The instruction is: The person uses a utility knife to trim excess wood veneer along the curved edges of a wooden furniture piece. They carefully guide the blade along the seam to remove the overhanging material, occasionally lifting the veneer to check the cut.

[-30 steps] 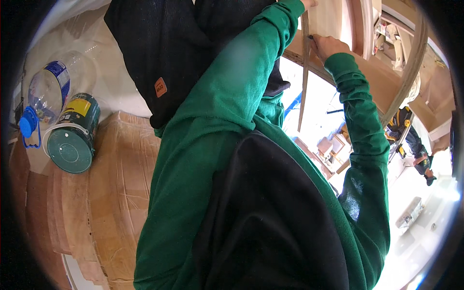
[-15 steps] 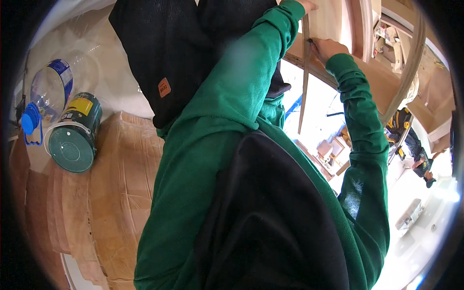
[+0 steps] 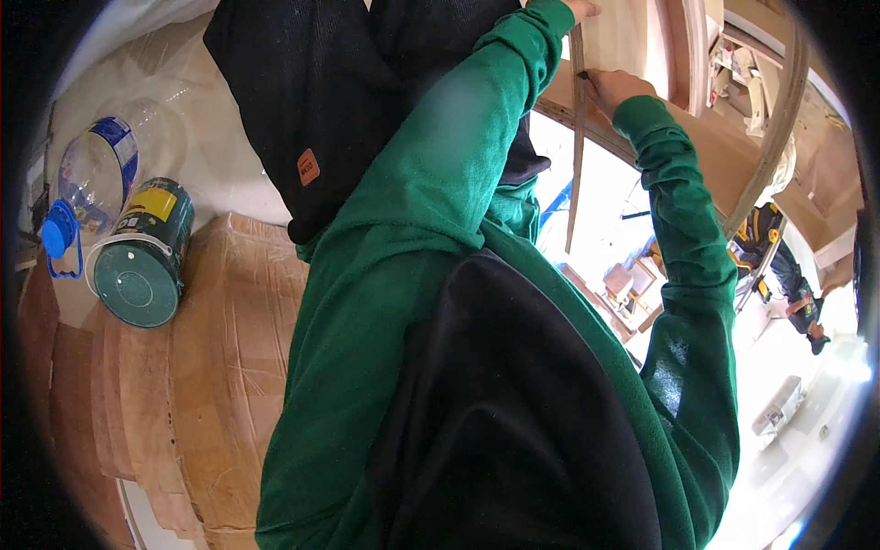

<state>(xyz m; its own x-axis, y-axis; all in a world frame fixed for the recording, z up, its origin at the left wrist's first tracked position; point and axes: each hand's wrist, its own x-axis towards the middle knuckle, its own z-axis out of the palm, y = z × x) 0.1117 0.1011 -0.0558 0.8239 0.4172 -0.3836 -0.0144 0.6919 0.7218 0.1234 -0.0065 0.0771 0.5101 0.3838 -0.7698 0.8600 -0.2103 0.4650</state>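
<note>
The thin wooden strip [image 3: 577, 137] stands near upright at the top of my view, its upper part lying against a pale wooden panel [image 3: 623, 37] and its lower end hanging free over the bright opening below. My right hand [image 3: 612, 89] sits just beside it on its right, fingers drawn together and touching the strip's edge; there may be a small dark tool pinched there, though it is too small for me to tell. My left hand [image 3: 583, 8] is almost cut off by the upper edge, pressing at the strip's top; I cannot tell whether its fingers are closed or apart.

I judge the chief risk to be the strip slipping or bowing: it is long, slender and held only high up, so a sideways push from the right hand could swing the free end or snap it. Both green-sleeved arms are stretched far up and forward, right elbow bent, which leaves little control.

Lower left, on the cardboard-covered floor [image 3: 229, 367], a green paint can [image 3: 142, 257] lies on its side beside a clear plastic jug [image 3: 92, 179] with a blue cap.
</note>
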